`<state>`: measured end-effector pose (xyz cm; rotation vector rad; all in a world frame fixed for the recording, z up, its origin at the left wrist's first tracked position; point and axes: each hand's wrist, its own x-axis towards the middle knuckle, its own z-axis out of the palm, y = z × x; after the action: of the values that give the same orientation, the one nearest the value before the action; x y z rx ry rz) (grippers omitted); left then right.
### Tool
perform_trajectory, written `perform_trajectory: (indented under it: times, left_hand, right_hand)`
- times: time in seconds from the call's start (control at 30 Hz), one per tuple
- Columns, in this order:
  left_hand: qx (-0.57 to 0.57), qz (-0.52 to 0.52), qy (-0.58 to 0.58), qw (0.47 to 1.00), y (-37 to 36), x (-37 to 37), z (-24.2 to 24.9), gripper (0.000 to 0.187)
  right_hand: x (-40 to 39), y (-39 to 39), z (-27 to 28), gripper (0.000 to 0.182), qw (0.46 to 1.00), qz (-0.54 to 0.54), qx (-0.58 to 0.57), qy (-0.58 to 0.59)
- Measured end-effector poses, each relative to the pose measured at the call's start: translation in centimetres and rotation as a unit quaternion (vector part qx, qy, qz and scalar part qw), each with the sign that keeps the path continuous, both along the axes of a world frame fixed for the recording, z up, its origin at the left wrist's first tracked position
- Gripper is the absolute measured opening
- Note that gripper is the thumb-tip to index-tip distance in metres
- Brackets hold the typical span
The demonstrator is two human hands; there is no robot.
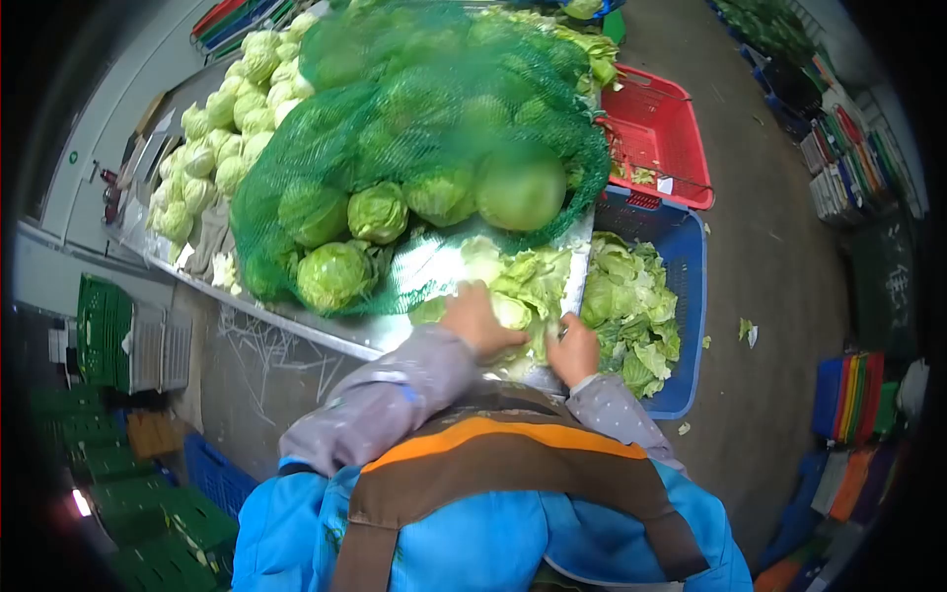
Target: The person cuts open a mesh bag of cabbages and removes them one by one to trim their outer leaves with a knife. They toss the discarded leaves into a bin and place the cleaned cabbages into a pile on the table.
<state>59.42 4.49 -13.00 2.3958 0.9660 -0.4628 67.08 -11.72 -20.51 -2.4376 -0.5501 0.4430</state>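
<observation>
My left hand [477, 322] lies against a pale green cabbage [510, 312] near the table's front edge, fingers curled over its left side and thumb pointing right. To the right of it, my right hand [573, 351] is closed in a fist at the table's corner. A small dark bit shows at the top of that fist; what it belongs to is hidden. Loose cabbage leaves [538, 276] lie on the metal table just beyond both hands. A large green net bag [395, 128], full of whole cabbages, spreads over the table with its mouth facing me.
Trimmed cabbages [232, 123] are piled at the table's left back. A blue crate [693, 296] holding cut leaves [636, 306] stands at the right edge, with a red crate [666, 109] behind it. Green crates [104, 331] stand at the left. Leaf scraps [746, 329] dot the floor.
</observation>
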Motion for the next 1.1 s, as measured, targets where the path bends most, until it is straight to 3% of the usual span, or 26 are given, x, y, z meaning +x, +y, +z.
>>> perform_trajectory:
  times: [0.03,0.1,0.13,0.17,0.23,0.27,0.3,0.37,0.4,0.43,0.47,0.5,0.53,0.57,0.63,0.7,0.77,0.8,0.83,0.9,0.93,0.97,1.03,1.1]
  left_hand:
    - [-0.001,0.007,0.000,1.000,0.1,-0.2,-0.2,0.100]
    - [-0.055,-0.121,-0.083,0.988,1.2,-1.2,-1.0,0.103]
    - [-0.151,-0.157,-0.200,0.955,3.8,-2.9,-2.5,0.101]
    - [-0.259,-0.123,-0.151,0.946,6.2,-4.2,-2.2,0.101]
    - [-0.291,-0.082,-0.153,0.941,6.6,-5.6,1.7,0.094]
    - [-0.079,-0.130,-0.146,0.977,5.2,-6.5,0.2,0.087]
    - [-0.079,-0.125,-0.141,0.979,4.7,-6.9,-1.1,0.087]
    - [-0.104,0.004,-0.172,0.980,5.3,-6.4,-2.7,0.092]
    - [-0.234,0.110,-0.186,0.948,6.5,-6.7,-2.3,0.085]
    - [-0.416,0.202,-0.241,0.853,8.0,-8.0,-4.0,0.072]
    - [-0.535,0.284,-0.304,0.735,7.8,-8.9,-3.7,0.068]
    - [-0.633,0.352,-0.357,0.590,7.7,-9.9,-3.5,0.064]
    - [-0.712,0.336,-0.385,0.481,7.8,-10.3,-3.7,0.065]
    - [-0.705,0.340,-0.392,0.483,7.6,-10.6,-3.5,0.065]
    - [-0.763,0.271,-0.452,0.374,7.2,-10.0,-3.2,0.068]
    - [-0.746,0.297,-0.461,0.377,6.4,-9.0,-2.4,0.071]
    - [-0.710,0.262,-0.477,0.447,5.7,-8.0,-0.7,0.074]
    - [-0.704,0.232,-0.449,0.499,6.2,-7.9,-0.1,0.076]
    - [-0.703,0.235,-0.454,0.494,6.3,-7.6,0.7,0.076]
    - [-0.650,0.177,-0.481,0.561,6.8,-7.5,2.2,0.076]
    - [-0.634,0.191,-0.503,0.556,7.5,-7.5,2.1,0.074]
    - [-0.625,0.194,-0.518,0.551,8.0,-7.6,2.5,0.074]
    - [-0.673,0.320,-0.534,0.400,9.0,-8.5,3.2,0.071]
    - [-0.679,0.326,-0.547,0.365,10.5,-9.5,3.4,0.066]
  right_hand:
    - [0.9,0.2,-0.2,0.026,1.000,-0.030,0.004,-0.008]
    - [2.3,-0.7,-0.6,0.028,0.999,-0.032,-0.022,0.013]
    - [2.8,-1.1,-0.6,0.029,0.999,-0.005,-0.045,0.021]
    - [3.2,-0.8,-0.5,0.030,0.997,0.024,-0.065,0.025]
    - [2.2,0.1,0.1,0.030,0.996,0.025,-0.066,0.047]
    - [1.4,0.6,0.0,0.030,0.996,0.038,-0.064,0.045]
    - [0.8,1.0,0.0,0.030,0.996,0.050,-0.062,0.040]
    - [1.5,0.6,-1.1,0.031,0.997,0.057,-0.046,0.022]
    - [2.2,-0.5,-1.6,0.033,0.999,0.021,-0.018,0.033]
    - [2.8,-1.9,-2.1,0.036,0.999,-0.015,0.009,0.049]
    - [4.0,-3.4,-1.8,0.035,0.999,-0.017,-0.035,0.018]
    - [5.3,-4.8,-1.0,0.035,0.997,-0.019,-0.077,-0.012]
    - [6.2,-5.9,0.2,0.038,0.996,-0.032,-0.077,-0.023]
    - [6.6,-6.4,2.0,0.043,0.995,-0.043,-0.079,-0.033]
    - [6.5,-5.4,6.7,0.058,0.996,-0.014,0.014,-0.085]
    - [5.8,-2.8,10.6,0.070,0.976,0.091,0.187,-0.067]
    - [3.2,1.5,15.5,0.076,0.914,0.186,0.359,0.027]
    - [2.3,4.4,16.8,0.074,0.891,0.242,0.383,-0.017]
    - [1.8,6.6,17.7,0.071,0.863,0.298,0.404,-0.058]
    - [1.7,9.4,15.9,0.054,0.842,0.401,0.359,-0.046]
    - [1.3,9.6,15.3,0.038,0.851,0.364,0.376,-0.055]
    - [1.3,9.0,14.8,0.032,0.876,0.336,0.314,-0.143]
    - [1.5,8.6,12.8,0.036,0.898,0.383,0.209,-0.051]
    - [-0.1,10.8,14.1,0.043,0.895,0.354,0.270,-0.035]
